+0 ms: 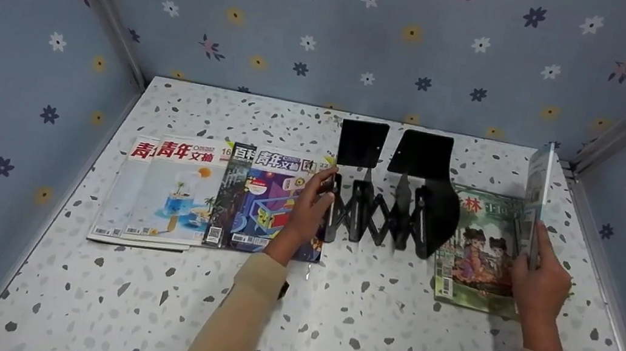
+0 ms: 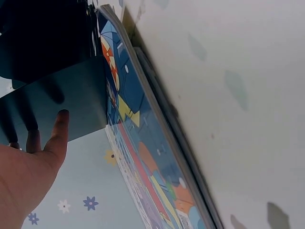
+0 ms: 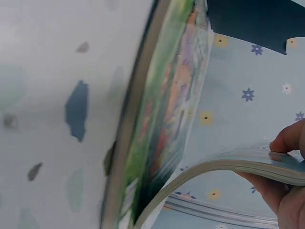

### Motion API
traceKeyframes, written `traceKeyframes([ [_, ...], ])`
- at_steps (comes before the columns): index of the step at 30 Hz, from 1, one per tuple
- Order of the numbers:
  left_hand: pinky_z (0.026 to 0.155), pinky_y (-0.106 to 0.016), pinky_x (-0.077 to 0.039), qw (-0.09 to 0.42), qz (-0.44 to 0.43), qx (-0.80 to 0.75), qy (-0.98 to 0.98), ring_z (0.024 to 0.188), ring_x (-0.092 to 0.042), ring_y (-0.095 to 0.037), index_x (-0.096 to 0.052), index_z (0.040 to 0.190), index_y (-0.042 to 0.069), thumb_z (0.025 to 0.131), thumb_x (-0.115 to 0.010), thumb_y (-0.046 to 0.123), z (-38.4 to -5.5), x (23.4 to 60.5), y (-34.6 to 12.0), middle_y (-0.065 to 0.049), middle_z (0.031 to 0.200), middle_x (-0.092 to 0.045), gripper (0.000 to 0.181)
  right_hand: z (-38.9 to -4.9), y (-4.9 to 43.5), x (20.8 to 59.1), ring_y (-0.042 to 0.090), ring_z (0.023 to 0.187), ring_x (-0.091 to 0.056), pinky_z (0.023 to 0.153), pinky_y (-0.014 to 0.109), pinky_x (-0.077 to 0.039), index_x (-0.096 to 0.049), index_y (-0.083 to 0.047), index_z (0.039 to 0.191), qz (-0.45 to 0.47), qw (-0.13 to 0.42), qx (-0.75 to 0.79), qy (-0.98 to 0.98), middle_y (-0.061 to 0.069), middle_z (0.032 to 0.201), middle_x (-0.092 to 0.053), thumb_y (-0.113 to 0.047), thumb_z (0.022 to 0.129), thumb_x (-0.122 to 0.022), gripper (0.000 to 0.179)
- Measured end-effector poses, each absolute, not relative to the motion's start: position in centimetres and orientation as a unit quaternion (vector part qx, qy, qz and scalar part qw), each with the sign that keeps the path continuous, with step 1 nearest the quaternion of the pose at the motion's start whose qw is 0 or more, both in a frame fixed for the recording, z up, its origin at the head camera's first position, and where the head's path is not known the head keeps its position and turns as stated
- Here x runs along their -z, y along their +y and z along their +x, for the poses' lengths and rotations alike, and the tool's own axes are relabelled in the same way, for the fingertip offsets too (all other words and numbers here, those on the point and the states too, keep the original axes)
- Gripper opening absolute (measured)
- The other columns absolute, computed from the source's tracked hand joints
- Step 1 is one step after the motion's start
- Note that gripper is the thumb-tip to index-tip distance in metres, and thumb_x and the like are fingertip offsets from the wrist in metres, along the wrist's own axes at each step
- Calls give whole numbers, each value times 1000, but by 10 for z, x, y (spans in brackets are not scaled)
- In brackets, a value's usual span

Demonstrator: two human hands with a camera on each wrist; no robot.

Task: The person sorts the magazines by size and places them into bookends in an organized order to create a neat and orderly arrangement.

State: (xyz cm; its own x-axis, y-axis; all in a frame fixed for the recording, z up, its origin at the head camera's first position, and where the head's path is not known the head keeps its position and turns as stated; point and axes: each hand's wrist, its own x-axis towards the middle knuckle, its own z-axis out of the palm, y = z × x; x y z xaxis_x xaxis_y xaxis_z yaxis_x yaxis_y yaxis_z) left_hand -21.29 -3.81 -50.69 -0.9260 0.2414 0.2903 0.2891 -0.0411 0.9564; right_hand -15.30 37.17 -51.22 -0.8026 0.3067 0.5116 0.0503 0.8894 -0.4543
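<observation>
A black expandable book rack (image 1: 421, 154) with crisscross folding bars stands on the table near the middle. My left hand (image 1: 304, 214) is at its left end; in the left wrist view extended fingertips touch the black end panel (image 2: 81, 102). Under that hand lies a purple and blue magazine (image 1: 267, 193). At the right, my right hand (image 1: 546, 282) pinches a magazine (image 1: 535, 194) between thumb and fingers, raised nearly on edge. The right wrist view shows this magazine (image 3: 224, 164) bending. Beside it a green-covered magazine (image 1: 482, 260) with two cartoon girls lies flat.
More magazines (image 1: 176, 193) lie overlapping on the left of the speckled white table (image 1: 365, 330). A dark-covered magazine (image 1: 223, 206) is partly under the purple one. Blue flower-patterned panels (image 1: 331, 43) enclose the back and both sides.
</observation>
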Motion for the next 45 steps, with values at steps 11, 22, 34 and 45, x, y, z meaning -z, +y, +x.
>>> traceKeyframes([
  [11, 114, -56, -26, -8, -165, 689, -705, 146, -23, -32, -32, 150, 5, 99, -41, 12, -212, 504, -37, -15, 157, -27, 52, -152, 346, 491, -9, 52, -28, 52, 17, -20, -55, -19, 138, -47, 433, -253, -864, 22, 117, -67, 0, 88, -59, 54],
  [22, 113, -54, -29, -5, -167, 687, -707, 144, -26, -36, -31, 149, 3, 99, -40, 13, -211, 503, -37, -16, 157, -27, 52, -152, 314, 466, -11, 55, -35, 52, 23, -22, -60, -6, 131, 4, 535, -302, -789, 23, 110, -69, 4, 86, -59, 46],
  [34, 112, -53, -30, -5, -161, 683, -712, 141, -32, -36, -32, 149, 3, 99, -40, 13, -212, 501, -37, -16, 155, -30, 51, -162, 275, 444, 20, 44, -28, 56, 29, -22, -66, -29, 125, 60, 636, -338, -691, 19, 70, -67, 5, 80, -65, 56],
  [45, 111, -52, -33, -9, -160, 698, -698, 138, -35, -41, -32, 149, 5, 100, -41, 11, -214, 506, -37, -17, 153, -32, 50, -174, 239, 435, 9, 45, -22, 52, 25, -20, -67, -29, 123, 87, 661, -384, -639, 17, 90, -74, 3, 78, -70, 55],
])
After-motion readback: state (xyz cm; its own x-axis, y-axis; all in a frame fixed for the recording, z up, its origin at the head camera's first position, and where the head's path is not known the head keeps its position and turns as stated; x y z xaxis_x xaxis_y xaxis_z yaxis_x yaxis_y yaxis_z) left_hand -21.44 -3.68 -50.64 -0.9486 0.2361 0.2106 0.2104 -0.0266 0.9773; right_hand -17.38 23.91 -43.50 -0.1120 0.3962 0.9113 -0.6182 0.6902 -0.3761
